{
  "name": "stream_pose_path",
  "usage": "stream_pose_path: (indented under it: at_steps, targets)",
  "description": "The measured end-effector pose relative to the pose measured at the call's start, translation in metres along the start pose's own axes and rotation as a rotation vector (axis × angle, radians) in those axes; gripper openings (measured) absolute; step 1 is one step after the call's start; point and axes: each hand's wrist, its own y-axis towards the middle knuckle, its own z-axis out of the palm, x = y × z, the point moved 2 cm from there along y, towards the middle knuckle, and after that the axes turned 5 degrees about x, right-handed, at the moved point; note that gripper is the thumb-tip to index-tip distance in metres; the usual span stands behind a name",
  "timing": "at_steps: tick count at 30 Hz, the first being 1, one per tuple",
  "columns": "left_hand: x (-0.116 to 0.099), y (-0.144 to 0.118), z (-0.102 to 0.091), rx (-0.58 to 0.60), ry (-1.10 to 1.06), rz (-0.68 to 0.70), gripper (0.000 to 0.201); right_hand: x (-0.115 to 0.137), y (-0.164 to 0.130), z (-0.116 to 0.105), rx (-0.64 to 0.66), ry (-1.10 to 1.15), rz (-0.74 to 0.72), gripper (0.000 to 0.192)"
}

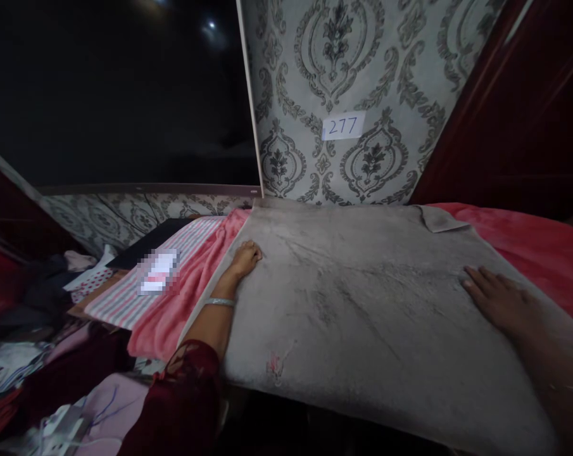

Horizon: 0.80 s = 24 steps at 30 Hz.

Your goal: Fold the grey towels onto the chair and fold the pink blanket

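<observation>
A grey towel (362, 297) lies spread over the red-covered bed (542, 247).

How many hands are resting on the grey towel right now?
2. The left hand lies on the grey towel's left edge, beside the pink cloth. The right hand lies flat near its right edge. No other hands show.

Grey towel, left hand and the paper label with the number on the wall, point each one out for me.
grey towel (362, 304): head view, bare middle of the cloth.
left hand (246, 257): head view, back of the hand at the towel's edge.
paper label (343, 125): head view, centre, on the written number.
</observation>
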Motion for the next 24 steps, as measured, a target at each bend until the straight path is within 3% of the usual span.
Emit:
stream_pose_path:
  at_steps: [7,20,24]
  targets:
    - [-0.015,-0.005,-0.014,-0.128,0.003,0.022,0.016,-0.003,0.003,0.003,-0.025,0.03,-0.013,0.076]
    - [-0.024,-0.007,-0.021,-0.18,0.014,-0.032,0.016,0.009,-0.006,-0.009,0.015,-0.011,0.018,0.073]
    - [-0.029,-0.011,-0.021,-0.135,0.036,0.111,0.017,0.01,-0.007,-0.012,0.014,-0.039,0.003,0.069]
